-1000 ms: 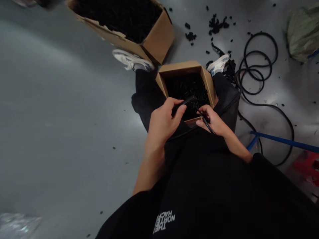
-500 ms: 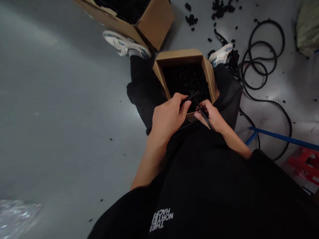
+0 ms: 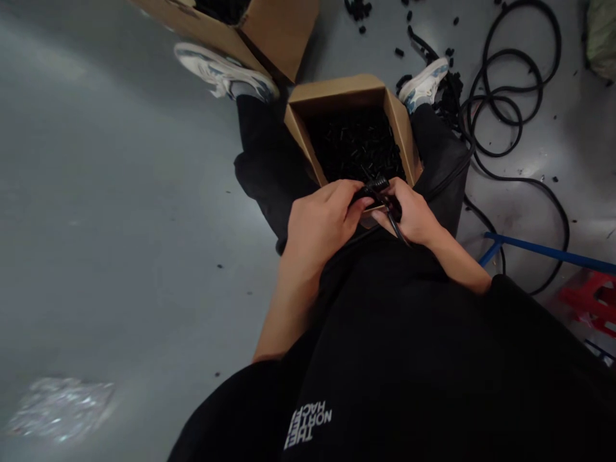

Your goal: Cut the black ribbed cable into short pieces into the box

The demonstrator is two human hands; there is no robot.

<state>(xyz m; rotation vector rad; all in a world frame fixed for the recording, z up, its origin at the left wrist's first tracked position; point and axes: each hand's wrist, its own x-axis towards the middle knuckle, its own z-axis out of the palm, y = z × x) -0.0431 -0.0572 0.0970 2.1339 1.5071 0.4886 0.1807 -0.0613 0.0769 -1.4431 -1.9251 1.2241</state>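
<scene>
My left hand [image 3: 323, 215] is closed, thumb and fingers pinching a black hose [image 3: 368, 191] above the near edge of an open cardboard box [image 3: 337, 91]. The hose's end, which looks ribbed, sticks out toward my right hand [image 3: 411, 210]. That hand curls around a slim black tool [image 3: 395, 226] whose long shaft points back at my body; its exact kind is unclear, and the fingers hide part of it. Short black pieces [image 3: 356, 142] fill the box, which stands between my legs.
A second cardboard box [image 3: 283, 32] with black contents stands at the upper left. Coiled black hose [image 3: 500, 99] and scattered black bits lie at the right, near a blue bar [image 3: 553, 252] and a red plastic object [image 3: 591, 298]. Clear plastic [image 3: 62, 407] lies at the lower left.
My right hand has moved in closer to the left, its fingers now near the hose end. The view has shifted slightly, so the boxes appear higher.
</scene>
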